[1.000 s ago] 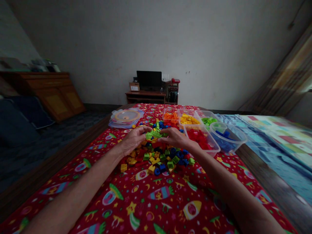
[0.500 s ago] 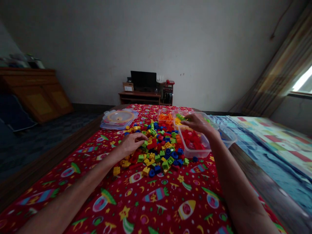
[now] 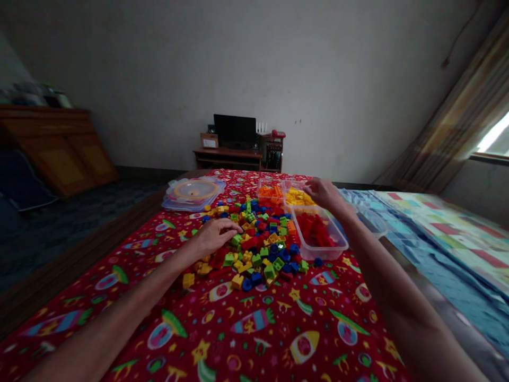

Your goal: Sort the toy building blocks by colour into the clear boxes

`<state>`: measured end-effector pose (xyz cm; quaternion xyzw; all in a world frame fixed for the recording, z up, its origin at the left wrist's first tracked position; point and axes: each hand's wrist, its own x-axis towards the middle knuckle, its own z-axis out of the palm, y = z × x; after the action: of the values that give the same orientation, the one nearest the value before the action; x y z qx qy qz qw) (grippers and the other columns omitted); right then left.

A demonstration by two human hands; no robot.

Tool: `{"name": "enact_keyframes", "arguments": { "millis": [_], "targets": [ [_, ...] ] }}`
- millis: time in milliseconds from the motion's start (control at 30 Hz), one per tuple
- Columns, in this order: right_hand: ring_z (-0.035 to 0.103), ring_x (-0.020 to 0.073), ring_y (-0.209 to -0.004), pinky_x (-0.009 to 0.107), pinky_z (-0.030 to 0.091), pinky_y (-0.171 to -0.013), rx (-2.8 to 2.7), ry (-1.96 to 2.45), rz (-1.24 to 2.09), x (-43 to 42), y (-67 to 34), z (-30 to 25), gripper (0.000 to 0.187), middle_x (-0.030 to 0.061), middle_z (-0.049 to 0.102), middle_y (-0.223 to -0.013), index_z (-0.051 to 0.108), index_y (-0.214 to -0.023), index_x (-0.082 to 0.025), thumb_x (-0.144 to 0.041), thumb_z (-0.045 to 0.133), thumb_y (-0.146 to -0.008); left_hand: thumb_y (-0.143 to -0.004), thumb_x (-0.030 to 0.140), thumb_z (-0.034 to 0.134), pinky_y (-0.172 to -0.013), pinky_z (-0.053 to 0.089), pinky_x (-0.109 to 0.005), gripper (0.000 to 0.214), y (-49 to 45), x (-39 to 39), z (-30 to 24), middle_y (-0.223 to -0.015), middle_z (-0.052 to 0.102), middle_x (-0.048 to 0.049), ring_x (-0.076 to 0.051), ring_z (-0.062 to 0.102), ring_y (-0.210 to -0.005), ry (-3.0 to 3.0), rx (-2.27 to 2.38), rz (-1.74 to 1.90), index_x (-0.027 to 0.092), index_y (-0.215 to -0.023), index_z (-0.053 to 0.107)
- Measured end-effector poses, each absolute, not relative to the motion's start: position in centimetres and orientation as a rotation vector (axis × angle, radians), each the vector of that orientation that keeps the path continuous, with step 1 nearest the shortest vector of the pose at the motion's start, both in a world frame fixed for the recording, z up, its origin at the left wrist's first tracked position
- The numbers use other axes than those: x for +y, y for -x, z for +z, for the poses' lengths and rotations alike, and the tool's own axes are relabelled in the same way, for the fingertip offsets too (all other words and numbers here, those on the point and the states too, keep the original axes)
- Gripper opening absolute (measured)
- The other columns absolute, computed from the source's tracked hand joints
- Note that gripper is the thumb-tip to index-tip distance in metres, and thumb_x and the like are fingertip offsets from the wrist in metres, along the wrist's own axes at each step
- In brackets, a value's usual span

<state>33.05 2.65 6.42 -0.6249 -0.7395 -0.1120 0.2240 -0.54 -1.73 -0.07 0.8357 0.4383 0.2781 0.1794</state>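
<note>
My left hand [image 3: 217, 235] rests at the left side of a mixed pile of toy building blocks [image 3: 260, 244], its fingers loosely bent and a little apart, with nothing plainly held. The fingertips are close to yellow and green blocks. My right hand [image 3: 325, 193] hovers over the back right of the clear plastic boxes with curled fingers; what they hold, if anything, is hidden. Beside it stands a box of yellow blocks [image 3: 299, 197]. Nearer me is a box of red blocks [image 3: 317, 230], and further left one of orange blocks [image 3: 271, 194].
Stacked plastic lids [image 3: 193, 192] lie at the left of the red patterned tablecloth [image 3: 254, 323]. Another clear container [image 3: 371, 223] sits at the right edge, partly behind my forearm. A bed [image 3: 449, 223] adjoins on the right; a monitor [image 3: 234, 131] stands beyond.
My right hand has moved right, away from above the yellow blocks. Green blocks seen by its fingers there no longer show. My left hand has barely moved.
</note>
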Motion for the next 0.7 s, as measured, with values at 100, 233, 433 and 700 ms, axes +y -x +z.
{"name": "enact_keyframes", "arguments": {
  "millis": [100,233,433,700],
  "targets": [
    [0.056,0.0122,-0.063,0.024,0.035,-0.06,-2.284,1.559,-0.152,0.0,-28.6,5.8,0.026,0.0076,0.069,-0.077,0.072,-0.089,-0.014,-0.022,0.047,-0.088,-0.079,0.041,0.051,-0.072,0.05,-0.026,0.032,0.4,-2.2,0.3,-0.091,0.071,-0.0054,-0.018,0.064,-0.081,-2.366,1.211,0.732,0.018,-0.087,0.072],
    [0.054,0.0115,-0.063,0.024,0.032,-0.056,-2.475,1.663,-0.138,-2.7,-25.3,5.7,0.022,0.0082,0.067,-0.075,0.07,-0.082,-0.013,-0.014,0.048,-0.084,-0.072,0.032,0.061,-0.08,0.05,-0.028,0.028,0.2,-2.5,0.5,-0.098,0.071,-0.0053,-0.02,0.065,-0.088,-2.44,1.228,0.57,0.019,-0.094,0.071],
    [0.06,0.017,-0.078,0.026,0.038,-0.061,-2.71,1.635,-0.186,-3.8,-25.2,4.0,0.026,0.0111,0.068,-0.092,0.068,-0.1,-0.016,-0.013,0.049,-0.083,-0.07,0.021,0.058,-0.087,0.049,-0.03,0.031,0.3,-2.2,0.1,-0.103,0.071,-0.0044,-0.021,0.064,-0.093,-2.469,1.275,0.577,0.022,-0.098,0.071],
    [0.054,0.0136,-0.071,0.025,0.032,-0.058,-2.627,1.514,-0.218,-4.6,-25.0,4.0,0.019,0.009,0.067,-0.085,0.067,-0.093,-0.016,-0.016,0.05,-0.085,-0.066,0.024,0.061,-0.071,0.052,-0.029,0.047,0.4,-2.1,-0.4,-0.095,0.072,-0.0054,-0.022,0.067,-0.083,-2.295,1.366,0.676,0.02,-0.113,0.067]
  ]
}}
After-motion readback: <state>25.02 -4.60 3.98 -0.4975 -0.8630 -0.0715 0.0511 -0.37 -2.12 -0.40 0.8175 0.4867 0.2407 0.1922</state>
